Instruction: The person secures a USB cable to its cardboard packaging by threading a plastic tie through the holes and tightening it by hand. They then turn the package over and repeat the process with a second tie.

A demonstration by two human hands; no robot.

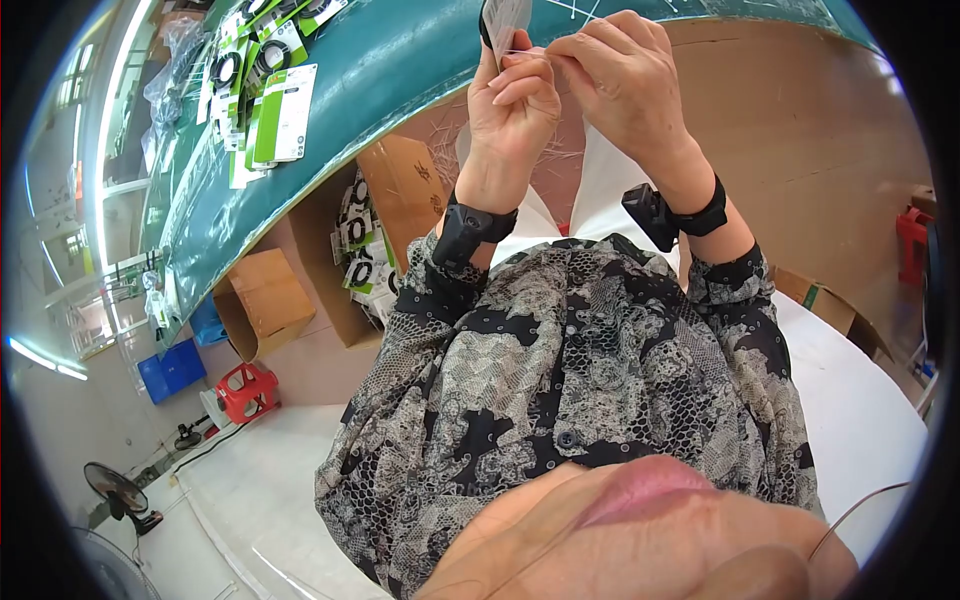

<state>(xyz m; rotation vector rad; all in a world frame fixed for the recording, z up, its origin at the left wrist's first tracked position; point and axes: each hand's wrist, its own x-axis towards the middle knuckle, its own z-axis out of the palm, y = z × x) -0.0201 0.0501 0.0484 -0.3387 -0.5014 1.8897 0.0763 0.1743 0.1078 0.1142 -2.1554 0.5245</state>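
Preferably, brace the card (509, 16) in the left hand's (512, 115) pinch while the right hand (628, 92), apparently pinching the thin white strand (524, 53) just beside it, guides gently.

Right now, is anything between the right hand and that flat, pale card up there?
Yes: part of the left hand and a thin white strand show between the right hand and the flat, pale card.
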